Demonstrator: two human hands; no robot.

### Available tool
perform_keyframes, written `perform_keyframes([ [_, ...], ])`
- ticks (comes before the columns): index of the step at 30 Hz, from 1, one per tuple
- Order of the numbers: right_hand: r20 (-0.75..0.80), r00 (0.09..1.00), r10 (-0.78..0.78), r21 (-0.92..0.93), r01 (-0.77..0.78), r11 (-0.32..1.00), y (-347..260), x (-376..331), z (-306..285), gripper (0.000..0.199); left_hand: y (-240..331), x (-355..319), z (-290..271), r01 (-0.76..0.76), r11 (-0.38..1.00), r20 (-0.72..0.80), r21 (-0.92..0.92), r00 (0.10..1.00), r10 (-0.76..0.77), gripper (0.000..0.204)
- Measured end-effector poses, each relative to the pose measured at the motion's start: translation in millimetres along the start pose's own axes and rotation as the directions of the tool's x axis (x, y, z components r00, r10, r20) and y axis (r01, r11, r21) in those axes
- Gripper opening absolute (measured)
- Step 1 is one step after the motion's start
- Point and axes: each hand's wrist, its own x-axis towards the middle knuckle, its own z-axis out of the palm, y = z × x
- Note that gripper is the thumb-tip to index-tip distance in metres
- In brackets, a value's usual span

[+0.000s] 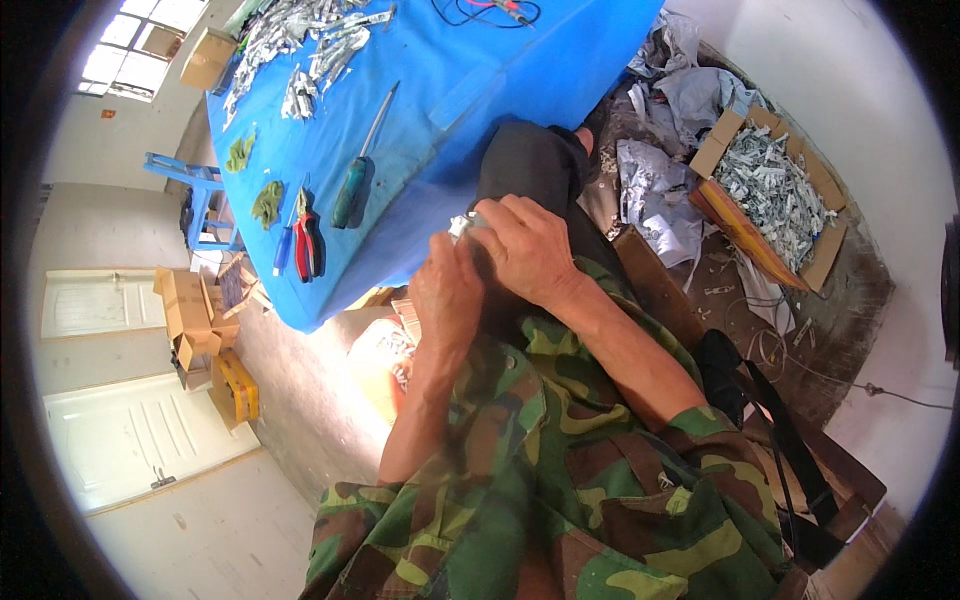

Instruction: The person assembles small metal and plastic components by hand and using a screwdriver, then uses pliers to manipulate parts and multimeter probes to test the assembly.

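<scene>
Left hand (446, 285): curled, its fingertips closed on a small silvery piece (461, 225), as far as we can see past the knuckles.
Right hand (528, 248): bent in from the other side, fingers drawn onto the same piece, so we have both hands together.
Silvery piece: poking up between our fingertips, in front of our dark trousers (528, 165); too small for us to make out its exact form.
Counter (440, 50): ahead of our hands and to their left, covered with a blue cloth (350, 275).
Screwdriver (350, 192): green-handled, lying ahead and left of our left hand, shaft pointing away from us.
Pliers (308, 240): red and black handles, farther left of our left hand than the screwdriver, just beside a slim blue tool (283, 250).
Green scraps (267, 203): two crumpled bits, beyond the pliers.
Strips (335, 50): a loose silvery heap, far ahead of our left hand.
Open carton (745, 235): well to the right of our right hand, filled with more small strips.
Plastic bags (650, 185): grey and crumpled, between our right hand and that carton.
</scene>
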Motion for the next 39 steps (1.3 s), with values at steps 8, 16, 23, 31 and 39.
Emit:
perform_keyframes([
  [8, -0.034, 0.999, 0.030, -0.021, -0.031, 0.999, 1, -1, 7, 0.021, 6, -4, 13, 0.071, 0.982, -0.007, -0.174, 0.997, -0.073, 0.019],
  [16, -0.064, 0.994, 0.083, 0.006, -0.083, 0.997, 4, -6, 13, 0.023, 5, -9, 24, 0.150, 0.925, 0.075, -0.349, 0.988, -0.131, 0.013],
  [23, -0.055, 0.988, 0.141, 0.125, -0.133, 0.983, 0, -4, 7, 0.020, 28, -3, -3, 0.420, 0.607, 0.360, -0.675, 0.905, -0.226, 0.026],
  [31, -0.077, 0.969, 0.233, 0.261, -0.206, 0.943, -13, -3, 2, 0.021, 39, -3, 5, 0.415, 0.511, 0.333, -0.753, 0.910, -0.248, 0.046],
  [39, -0.054, 0.975, 0.214, 0.309, -0.187, 0.933, -17, -13, 6, 0.032, 47, -8, 13, 0.362, 0.407, 0.262, -0.838, 0.923, -0.282, 0.038],
])
